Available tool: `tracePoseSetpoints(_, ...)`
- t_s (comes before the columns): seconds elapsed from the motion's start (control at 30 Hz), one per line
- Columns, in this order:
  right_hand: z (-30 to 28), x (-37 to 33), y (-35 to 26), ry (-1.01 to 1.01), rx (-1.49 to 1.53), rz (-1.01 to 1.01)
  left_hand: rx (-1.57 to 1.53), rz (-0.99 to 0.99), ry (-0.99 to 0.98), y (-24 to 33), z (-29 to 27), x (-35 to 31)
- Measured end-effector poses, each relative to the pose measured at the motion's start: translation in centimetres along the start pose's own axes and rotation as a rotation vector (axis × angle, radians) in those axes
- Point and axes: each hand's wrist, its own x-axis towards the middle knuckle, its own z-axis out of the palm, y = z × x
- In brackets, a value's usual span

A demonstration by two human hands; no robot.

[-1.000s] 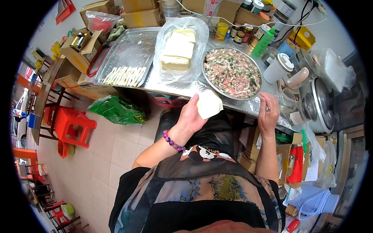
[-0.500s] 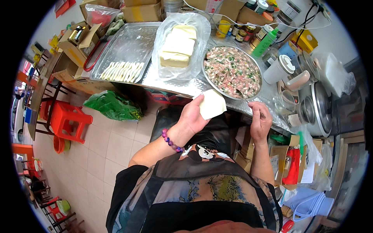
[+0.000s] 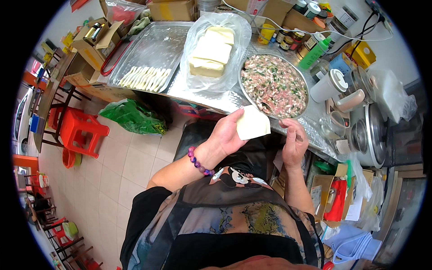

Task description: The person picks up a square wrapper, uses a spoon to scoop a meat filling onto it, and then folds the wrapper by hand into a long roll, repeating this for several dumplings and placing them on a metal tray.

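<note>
My left hand (image 3: 228, 133) holds a pale yellow square dumpling wrapper (image 3: 253, 123) by one side, thumb on top, over the table's front edge. My right hand (image 3: 294, 143) is just in front of the filling bowl, its fingers closed round the thin handle of a spoon (image 3: 264, 107). The spoon's tip sits in the minced meat filling (image 3: 273, 83) with green bits, inside a round metal bowl (image 3: 308, 93). Left of the bowl, a thick stack of wrappers (image 3: 215, 50) lies on an open clear plastic bag (image 3: 191, 41).
A metal tray (image 3: 155, 45) at the left bears a row of folded dumplings (image 3: 145, 79). Jars, a green squeeze bottle (image 3: 315, 52) and a white lidded cup (image 3: 327, 85) crowd the right. A red stool (image 3: 84, 132) and a green bag (image 3: 130, 118) are on the floor.
My right hand has moved slightly left and the spoon's tip has shifted left in the filling. My left hand still holds the wrapper. The whole view has shifted a little.
</note>
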Motion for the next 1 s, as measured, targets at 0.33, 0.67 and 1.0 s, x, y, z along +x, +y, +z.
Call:
tracePoseSetpoints(0.33,0.5,-0.3,-1.1,-0.530,-0.454,-0.665,-0.015,0.017,-0.003,2.8,-0.3,-0.3)
tracePoseSetpoints(0.67,0.3,3.0,-1.3,-0.266,-0.444,-0.559,-0.132,0.187,0.047,3.8,-1.5,0.2)
tracePoseSetpoints(1.0,2.3,3.6,0.3,-0.233,-0.282,-0.289,-0.093,0.118,-0.009,2.4,-1.2,0.3)
